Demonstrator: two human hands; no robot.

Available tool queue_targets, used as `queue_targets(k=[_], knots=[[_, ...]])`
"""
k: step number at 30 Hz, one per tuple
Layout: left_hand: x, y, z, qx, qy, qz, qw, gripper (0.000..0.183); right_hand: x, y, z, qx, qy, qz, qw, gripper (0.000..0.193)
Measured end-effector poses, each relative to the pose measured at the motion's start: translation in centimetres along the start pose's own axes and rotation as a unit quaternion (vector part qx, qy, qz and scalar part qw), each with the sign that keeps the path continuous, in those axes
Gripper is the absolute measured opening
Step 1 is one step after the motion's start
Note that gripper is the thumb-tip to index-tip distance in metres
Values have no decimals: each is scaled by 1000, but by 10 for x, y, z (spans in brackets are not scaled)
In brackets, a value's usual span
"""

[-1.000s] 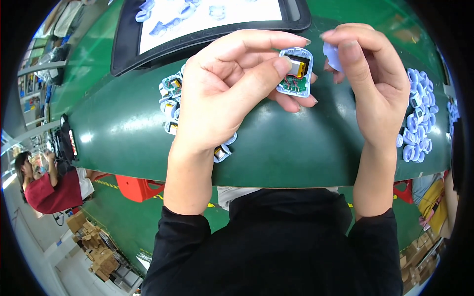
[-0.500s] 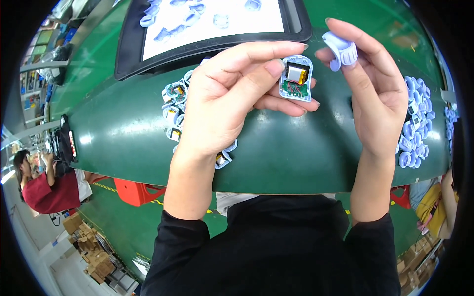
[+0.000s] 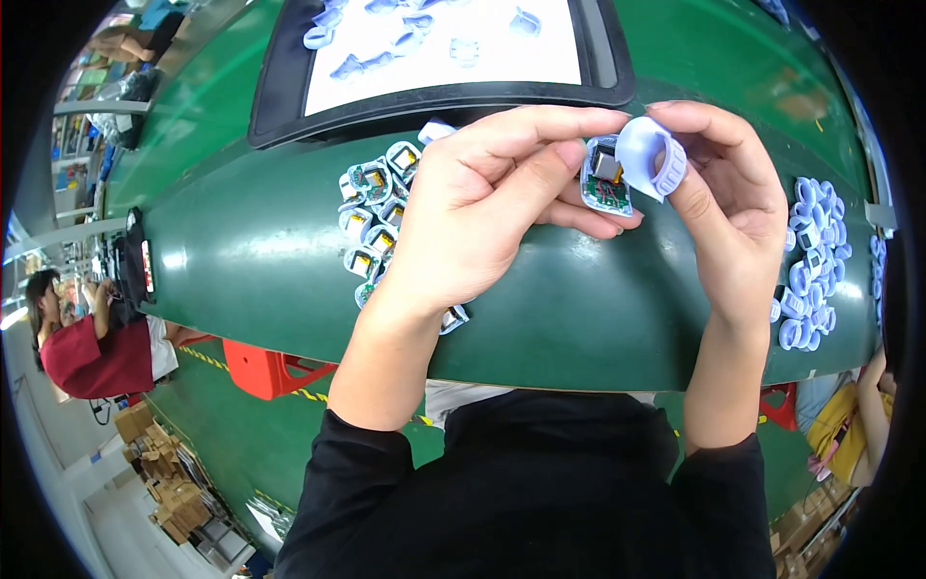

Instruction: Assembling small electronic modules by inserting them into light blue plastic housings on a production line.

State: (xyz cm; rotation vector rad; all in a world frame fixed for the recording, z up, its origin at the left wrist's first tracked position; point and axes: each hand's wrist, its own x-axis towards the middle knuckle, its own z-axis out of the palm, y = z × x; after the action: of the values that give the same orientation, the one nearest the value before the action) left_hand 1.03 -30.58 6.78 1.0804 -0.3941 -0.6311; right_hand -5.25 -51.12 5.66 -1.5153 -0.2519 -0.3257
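Note:
My left hand [image 3: 492, 207] is closed on a small pale-blue casing half [image 3: 608, 191], its open side up. Inside it show a green circuit board, thin wires and a silver battery with yellow tape. Between thumb and fingers, my right hand [image 3: 728, 198] grips a curved pale-blue plastic cover [image 3: 643, 154]. The cover is tilted beside the casing half and overlaps its right edge; whether the two touch I cannot tell. Left of my left wrist lies a group of similar filled casing halves [image 3: 357, 224], partly hidden by my forearm.
A black-rimmed tray [image 3: 434, 98] with a white base holds several pale-blue parts at the back. On the right of the green table [image 3: 559, 328] sits a pile of pale-blue covers [image 3: 815, 261]. Red stools [image 3: 260, 369] stand below the edge; other people sit at both sides.
My right hand has brought the cover down and turned it against the casing half's right side. The left hand with the casing half sits slightly lower and farther right in view.

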Motion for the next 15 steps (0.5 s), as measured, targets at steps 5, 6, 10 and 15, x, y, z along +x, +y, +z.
queue_targets(k=[5,6,10,15], knots=[[0,-2,-2,1,-8,15,1000,31,3,1,3,-48,-40,-21,998,29],[0,-4,-3,4,-9,22,1000,32,2,2,3,-70,-48,-21,996,28],[2,-2,0,4,-8,10,1000,30,2,-3,7,-106,-41,-14,993,28],[3,-12,-3,-20,1,31,999,23,2,4,9,-101,-5,-3,995,30]])
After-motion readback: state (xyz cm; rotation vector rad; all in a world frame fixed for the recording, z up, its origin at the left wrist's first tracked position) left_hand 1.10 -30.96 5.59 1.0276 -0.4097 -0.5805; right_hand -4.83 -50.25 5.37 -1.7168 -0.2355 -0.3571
